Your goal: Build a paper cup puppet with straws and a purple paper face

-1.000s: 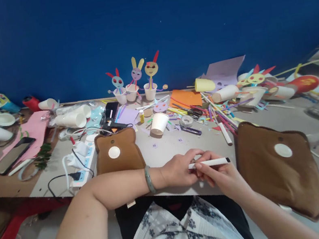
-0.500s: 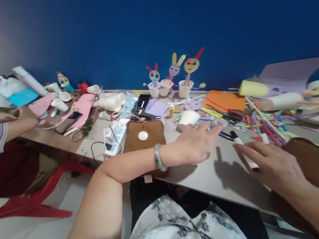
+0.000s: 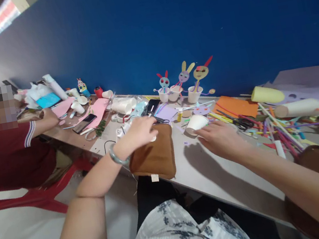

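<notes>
My left hand (image 3: 141, 133) hangs over the brown pouch (image 3: 154, 161), near its upper edge, fingers loosely bent and apart with nothing visible in them. A jade-coloured bangle is on that wrist. My right hand (image 3: 221, 139) reaches leftward over the table, its fingers stretched out at the lower right side of a white paper cup (image 3: 196, 122). Whether the fingertips touch the cup I cannot tell. The cup lies tilted on the table. Just below it lies a small paper slip (image 3: 186, 143) with "Hi" on it.
Three paper rabbit-like figures (image 3: 183, 76) stand in cups along the blue wall. To the right lie scissors (image 3: 243, 123), orange paper (image 3: 234, 107), coloured sticks and cardboard tubes. A power strip is left of the pouch. Another person in a maroon shirt (image 3: 2, 159) sits at the left.
My left hand has moved left, from beside the cup to over the pouch. My right hand has moved left from the white marker to the cup. The "Hi" slip now shows.
</notes>
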Motion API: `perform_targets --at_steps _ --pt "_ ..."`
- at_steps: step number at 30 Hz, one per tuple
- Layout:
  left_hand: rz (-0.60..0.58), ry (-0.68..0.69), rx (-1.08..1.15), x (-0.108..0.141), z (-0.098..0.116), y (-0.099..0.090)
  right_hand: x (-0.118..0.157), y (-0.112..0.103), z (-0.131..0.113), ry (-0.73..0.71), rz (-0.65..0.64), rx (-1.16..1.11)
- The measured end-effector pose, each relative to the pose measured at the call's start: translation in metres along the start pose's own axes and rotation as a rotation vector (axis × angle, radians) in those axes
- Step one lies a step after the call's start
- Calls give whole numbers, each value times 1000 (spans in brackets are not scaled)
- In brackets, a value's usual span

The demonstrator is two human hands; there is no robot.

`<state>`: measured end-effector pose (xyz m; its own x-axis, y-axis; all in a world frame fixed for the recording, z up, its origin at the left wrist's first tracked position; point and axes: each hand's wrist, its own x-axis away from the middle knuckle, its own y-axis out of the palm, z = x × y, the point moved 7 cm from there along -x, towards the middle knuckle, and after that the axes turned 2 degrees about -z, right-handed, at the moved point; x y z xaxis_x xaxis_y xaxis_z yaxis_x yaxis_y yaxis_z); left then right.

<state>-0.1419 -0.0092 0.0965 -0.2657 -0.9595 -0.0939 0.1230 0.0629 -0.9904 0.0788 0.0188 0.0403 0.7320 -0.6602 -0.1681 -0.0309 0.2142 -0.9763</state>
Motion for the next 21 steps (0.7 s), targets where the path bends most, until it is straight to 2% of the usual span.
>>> perform_targets --at_steps 2,4,6,8,12,16,18,21 --pt "-110 97 -7 12 28 38 -50 1 -19 33 -119 -154" --pt "-146 90 35 21 46 73 -97 7 -28 116 -185 -262" --pt "-166 23 54 27 51 104 -135 16 -32 172 -215 -280" --pt "-114 -17 89 30 52 122 -163 27 -35 221 -264 -297" --pt "10 -34 154 33 47 133 -192 45 -43 266 -353 -344" --pt "60 -1 129 33 47 134 -198 55 -44 315 -385 -417" --pt "82 15 105 33 48 135 -197 53 -40 334 -340 -461" --pt "111 16 74 33 47 138 -192 40 -32 364 -204 -518"
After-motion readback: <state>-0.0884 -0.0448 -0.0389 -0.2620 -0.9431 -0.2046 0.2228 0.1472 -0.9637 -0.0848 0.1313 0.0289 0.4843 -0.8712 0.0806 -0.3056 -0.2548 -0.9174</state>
